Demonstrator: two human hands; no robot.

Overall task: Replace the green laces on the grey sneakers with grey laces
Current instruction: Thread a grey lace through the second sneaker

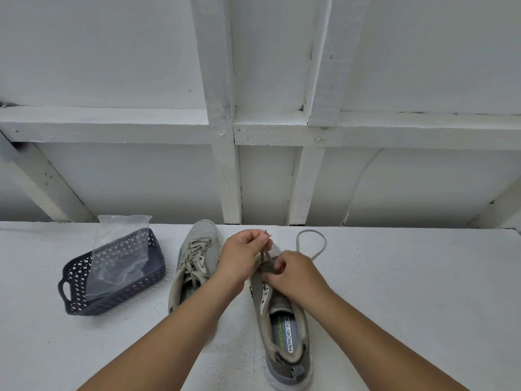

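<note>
Two grey sneakers sit on the white tabletop (394, 277), toes pointing away from the person. Taking the right sneaker (282, 320) as the landmark: its insole carries the readable words "MEMORY FOAM" in dark letters on a white strip, with a lime-green brand word beside it that is too small and skewed to read with certainty. Its heel end runs close to the lower edge of the view, and its toe and lace area are hidden behind the hands.

Above the front of that sneaker, the left hand (242, 258) pinches the tip of a grey lace (310, 244) between thumb and fingers, a narrow grip lifted off the shoe. The right hand (293, 275) rests on the sneaker's tongue area, fingers curled tight on the lace where it meets the eyelets; what exactly they press cannot be made out. Beyond the sneaker's toe and to its right, the slack of the lace lies in a loop on the tabletop.

Just left of the right sneaker stands the left sneaker (194, 261), fully laced in pale grey; its insole print is mostly hidden by the left forearm.

Farther left again sits a dark perforated plastic basket (76, 280) with a clear plastic bag (118, 255) standing in it. Whatever the bag holds cannot be told.
</note>
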